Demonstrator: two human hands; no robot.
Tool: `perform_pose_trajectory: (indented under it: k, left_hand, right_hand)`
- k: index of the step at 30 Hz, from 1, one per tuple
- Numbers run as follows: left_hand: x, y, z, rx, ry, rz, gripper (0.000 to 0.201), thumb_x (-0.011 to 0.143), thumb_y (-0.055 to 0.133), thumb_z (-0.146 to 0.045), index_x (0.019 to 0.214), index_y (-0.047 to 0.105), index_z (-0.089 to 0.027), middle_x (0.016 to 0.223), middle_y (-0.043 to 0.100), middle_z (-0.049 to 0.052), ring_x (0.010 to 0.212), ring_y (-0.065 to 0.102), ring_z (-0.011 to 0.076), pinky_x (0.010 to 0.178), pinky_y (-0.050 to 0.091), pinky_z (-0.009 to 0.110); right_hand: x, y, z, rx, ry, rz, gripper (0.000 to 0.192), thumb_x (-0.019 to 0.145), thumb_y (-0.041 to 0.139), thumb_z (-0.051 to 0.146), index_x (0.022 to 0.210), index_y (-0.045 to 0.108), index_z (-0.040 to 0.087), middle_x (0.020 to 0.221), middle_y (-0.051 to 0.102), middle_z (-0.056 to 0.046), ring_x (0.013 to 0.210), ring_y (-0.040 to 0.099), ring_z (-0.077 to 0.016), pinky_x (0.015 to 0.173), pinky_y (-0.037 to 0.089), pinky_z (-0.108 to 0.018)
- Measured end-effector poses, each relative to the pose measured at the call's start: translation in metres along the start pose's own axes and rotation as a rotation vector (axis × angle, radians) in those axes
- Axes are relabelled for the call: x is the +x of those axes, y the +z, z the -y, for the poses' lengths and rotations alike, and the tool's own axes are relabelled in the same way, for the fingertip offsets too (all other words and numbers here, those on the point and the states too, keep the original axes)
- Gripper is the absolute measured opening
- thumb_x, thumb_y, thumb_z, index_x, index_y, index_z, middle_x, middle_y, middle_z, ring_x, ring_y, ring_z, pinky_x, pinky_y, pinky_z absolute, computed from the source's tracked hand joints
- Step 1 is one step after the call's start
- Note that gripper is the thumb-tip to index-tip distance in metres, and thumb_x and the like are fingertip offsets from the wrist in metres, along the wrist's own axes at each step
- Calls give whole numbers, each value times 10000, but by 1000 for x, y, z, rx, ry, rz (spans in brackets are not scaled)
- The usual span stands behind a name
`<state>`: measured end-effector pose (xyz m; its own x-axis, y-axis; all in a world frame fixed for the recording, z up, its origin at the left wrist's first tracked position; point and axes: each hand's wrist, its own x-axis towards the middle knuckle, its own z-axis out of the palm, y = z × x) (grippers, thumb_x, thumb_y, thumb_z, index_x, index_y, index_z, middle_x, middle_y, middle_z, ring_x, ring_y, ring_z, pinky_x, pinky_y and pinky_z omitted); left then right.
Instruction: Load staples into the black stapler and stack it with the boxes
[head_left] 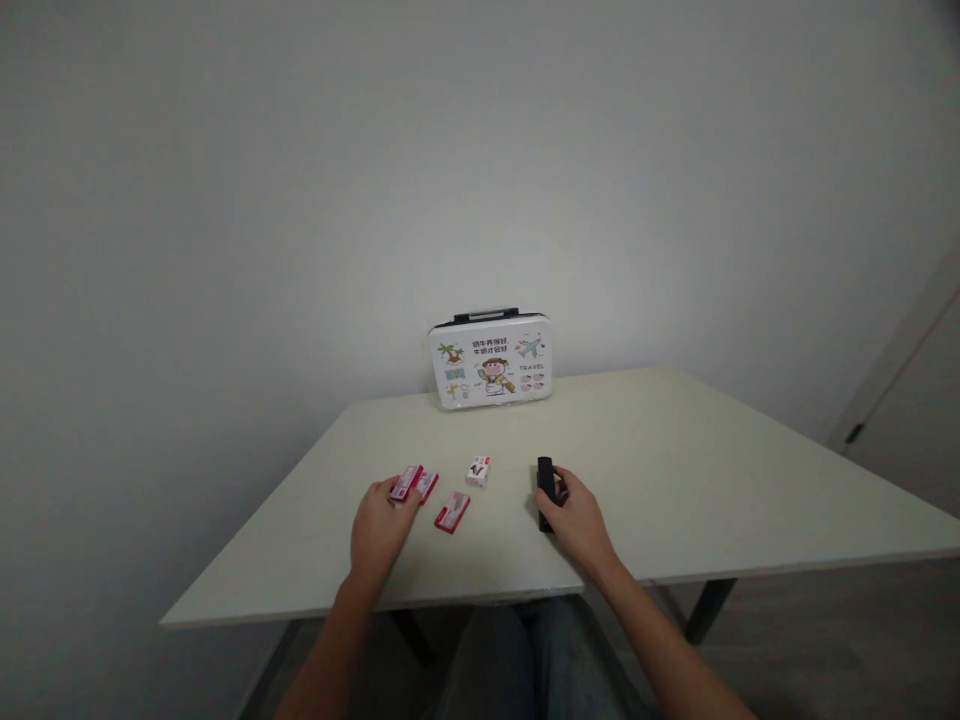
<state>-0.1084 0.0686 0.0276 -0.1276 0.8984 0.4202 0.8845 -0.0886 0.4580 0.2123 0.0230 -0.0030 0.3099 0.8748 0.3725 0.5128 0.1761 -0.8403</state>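
Observation:
My left hand is closed at the left of the table, its thumb and fingers around a small flat red-and-pink box. A second red-and-pink box lies against it by the thumb; whether that one is gripped too, I cannot tell. Between my hands rests a third such box, apart from both. Just behind it sits a small white box with a dark picture and a red mark. My right hand is wrapped round a long black stapler, which points away from me on the tabletop.
A white case with cartoon prints and a black handle stands upright at the back of the pale table, near the grey wall. My legs are under the table's front edge. At the far right is a door with a black handle.

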Motion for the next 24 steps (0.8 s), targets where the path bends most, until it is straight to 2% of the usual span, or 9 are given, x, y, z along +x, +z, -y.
perform_pose_trajectory:
  k: [4,7,9,11,13,16,19,22,24]
  left_hand:
    - [-24,-15,25,178,-17,5,417,868,546,-492,1156,658,-212,1103,656,97,1023,598,292,866,449,378]
    - [-40,-18,31,308,-7,-7,401,852,571,-482,1148,659,-227,1123,629,103,1046,568,321,841,449,412]
    - [-50,-14,20,324,42,-86,415,894,538,-458,1234,626,-236,1188,593,112,1090,540,320,865,441,425]
    - [-57,-5,1,288,150,-110,407,941,499,-443,1292,594,-259,1223,568,106,1114,525,299,902,427,424]
    - [-59,7,-22,228,277,-46,400,953,507,-461,1305,588,-290,1201,566,88,1110,523,277,930,415,413]
    - [-52,27,-53,158,389,68,461,939,547,-458,1381,533,-325,1141,568,70,1087,527,260,924,411,388]
    - [-36,44,-72,103,388,133,516,947,522,-376,1451,456,-284,1136,564,81,1099,522,254,928,399,377]
    - [-25,51,-79,55,323,159,453,921,534,-347,1352,539,-208,1153,567,104,1131,509,270,958,387,396]
    - [-26,49,-77,37,316,178,385,865,600,-340,1229,610,-217,1150,577,95,1139,508,277,976,385,409]
  right_hand:
    - [0,-1,1,-1,8,7,459,824,599,407,1217,629,173,820,650,-25,712,590,-200,639,439,-282]
    - [0,-1,3,9,22,10,500,813,601,396,1262,609,179,834,651,-18,726,598,-197,647,442,-280]
    - [0,-1,4,10,28,5,536,806,605,393,1297,587,179,844,650,-15,729,603,-194,651,441,-280]
    - [-1,-2,6,6,30,9,543,803,605,382,1308,573,183,842,645,-9,718,602,-190,647,434,-281]
    - [-2,-2,8,4,27,27,517,802,600,363,1291,574,196,842,642,-2,713,599,-187,643,427,-279]
    - [-4,-4,12,3,14,62,470,795,600,335,1249,585,215,848,642,4,725,599,-187,650,424,-277]
    - [-6,-5,17,-6,4,85,431,799,593,317,1218,594,218,855,650,2,738,600,-190,666,431,-279]
    - [-8,-10,19,-40,-3,90,412,815,578,306,1218,601,227,915,668,-14,755,605,-198,683,447,-289]
    - [-8,-15,19,-102,-48,71,405,822,571,287,1222,616,236,1014,676,-40,852,617,-222,757,469,-311]
